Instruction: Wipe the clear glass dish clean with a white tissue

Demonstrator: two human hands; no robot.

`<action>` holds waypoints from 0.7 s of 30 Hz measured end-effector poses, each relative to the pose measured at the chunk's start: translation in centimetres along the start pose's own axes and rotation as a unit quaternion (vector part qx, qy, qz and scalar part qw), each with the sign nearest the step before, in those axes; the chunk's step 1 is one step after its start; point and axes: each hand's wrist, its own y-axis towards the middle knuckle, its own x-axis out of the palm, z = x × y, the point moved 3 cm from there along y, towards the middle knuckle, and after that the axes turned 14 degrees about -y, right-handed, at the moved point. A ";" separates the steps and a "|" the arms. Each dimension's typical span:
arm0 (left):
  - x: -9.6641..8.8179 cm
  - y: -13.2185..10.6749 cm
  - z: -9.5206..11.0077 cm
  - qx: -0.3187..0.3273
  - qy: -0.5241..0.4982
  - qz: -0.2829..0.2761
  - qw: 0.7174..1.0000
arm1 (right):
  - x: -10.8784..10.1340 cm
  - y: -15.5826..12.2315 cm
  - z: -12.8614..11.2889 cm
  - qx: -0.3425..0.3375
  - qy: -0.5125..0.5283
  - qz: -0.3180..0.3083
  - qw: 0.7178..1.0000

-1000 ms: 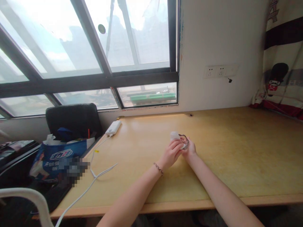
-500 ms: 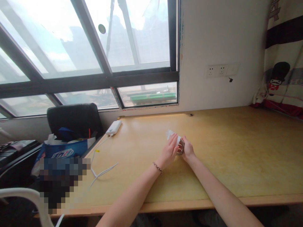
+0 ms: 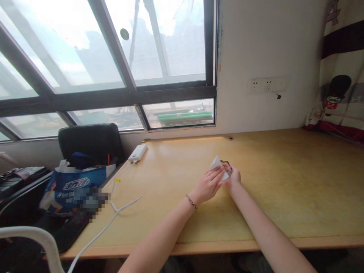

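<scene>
At mid-table (image 3: 284,182), the left hand (image 3: 207,184) fingers (image 3: 217,174) pinch a white tissue (image 3: 215,163) against a small dark-rimmed object (image 3: 226,163) clasped in the right hand (image 3: 234,178), with bare tabletop around and the edges well apart.

Dark-rimmed thing (image 3: 226,163) mostly hidden in the grip of the right hand (image 3: 234,179) — too small to name, white tissue (image 3: 215,163) half under the left hand (image 3: 207,185), blue bag (image 3: 71,185) partly pixelated

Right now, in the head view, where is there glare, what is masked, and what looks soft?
Head view: daylight blows out the window; sheen on the desk; a pixelated patch overlaps the blue bag; the white tissue in the left hand and small round object in the right hand look soft.
</scene>
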 end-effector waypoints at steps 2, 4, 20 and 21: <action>-0.3 -0.1 -0.7 -0.021 -0.004 0.026 0.999 | 0.0 -0.2 -0.4 0.007 0.012 0.010 1.000; -0.5 -0.3 -1.3 -0.047 -0.022 0.061 0.997 | 0.2 -0.5 -0.7 0.012 0.021 0.010 1.000; 3.5 -0.6 -4.8 -0.308 -0.648 0.288 0.634 | 0.7 -0.8 0.5 -0.076 -0.065 0.007 0.995; 3.8 -0.6 -4.8 -0.318 -0.677 0.285 0.600 | 0.5 -0.7 0.3 -0.096 -0.071 0.023 0.993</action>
